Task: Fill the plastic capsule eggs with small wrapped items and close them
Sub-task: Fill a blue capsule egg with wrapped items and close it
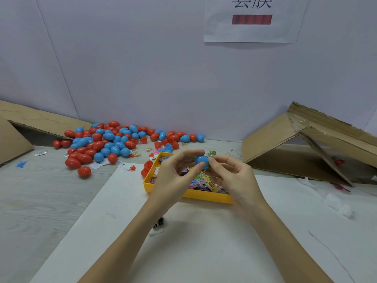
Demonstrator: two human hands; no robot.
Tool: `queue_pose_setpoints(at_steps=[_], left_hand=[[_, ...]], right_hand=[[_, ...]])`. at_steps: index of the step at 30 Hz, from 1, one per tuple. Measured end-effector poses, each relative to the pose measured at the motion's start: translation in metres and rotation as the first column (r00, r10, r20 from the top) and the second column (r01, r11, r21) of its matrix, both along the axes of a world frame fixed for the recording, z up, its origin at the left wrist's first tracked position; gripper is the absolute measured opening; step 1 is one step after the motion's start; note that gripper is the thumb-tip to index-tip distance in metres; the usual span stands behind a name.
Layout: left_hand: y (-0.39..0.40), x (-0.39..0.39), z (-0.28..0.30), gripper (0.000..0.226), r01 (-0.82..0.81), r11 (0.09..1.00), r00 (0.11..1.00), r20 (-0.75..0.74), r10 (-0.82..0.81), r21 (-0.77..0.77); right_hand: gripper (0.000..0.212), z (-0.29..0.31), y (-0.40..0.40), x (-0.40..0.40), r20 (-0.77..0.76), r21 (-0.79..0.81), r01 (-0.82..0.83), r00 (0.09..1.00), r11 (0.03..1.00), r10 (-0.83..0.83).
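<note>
Holding the blue plastic capsule egg (201, 160) above the yellow plastic tray (148, 185) of small wrapped items (201, 180), I pinch it with my left hand (175, 174) while my right hand (230, 173) grips its right end. Its long axis seems to run between my hands, so closing means pressing them together.

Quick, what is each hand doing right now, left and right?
Left hand: pinches the blue capsule egg between thumb and fingers.
Right hand: fingertips pinch the same egg from its other side, above the yellow tray.
</note>
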State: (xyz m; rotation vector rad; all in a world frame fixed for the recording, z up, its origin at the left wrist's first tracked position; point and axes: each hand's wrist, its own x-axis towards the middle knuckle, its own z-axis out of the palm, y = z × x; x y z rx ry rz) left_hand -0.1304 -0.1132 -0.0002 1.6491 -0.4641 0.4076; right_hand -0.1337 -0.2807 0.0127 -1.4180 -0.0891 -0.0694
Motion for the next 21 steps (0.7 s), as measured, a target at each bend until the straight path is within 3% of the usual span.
queue_pose_setpoints(at_steps=[6, 11, 21], left_hand=[[-0.0029, -0.0018, -0.0038, 0.045, -0.081, 0.992, 0.984, 0.166, 0.065, 0.092], [-0.0024, -0.0040, -0.0028, 0.049, -0.104, 0.990, 0.976, 0.203, 0.084, 0.093], [-0.0044, -0.0012, -0.0065, 0.047, -0.117, 0.981, 0.969, 0.236, 0.079, 0.153]], right_hand=[[0.043, 0.0010, 0.0016, 0.0000, -0.082, 0.159, -0.046, 0.995, 0.986, 0.060], [0.053, 0.0003, 0.0033, -0.0004, -0.175, 0.325, -0.100, 0.971, 0.940, 0.164], [0.026, 0.0002, 0.0069, -0.0002, -0.319, 0.527, -0.084, 0.903, 0.845, 0.289]])
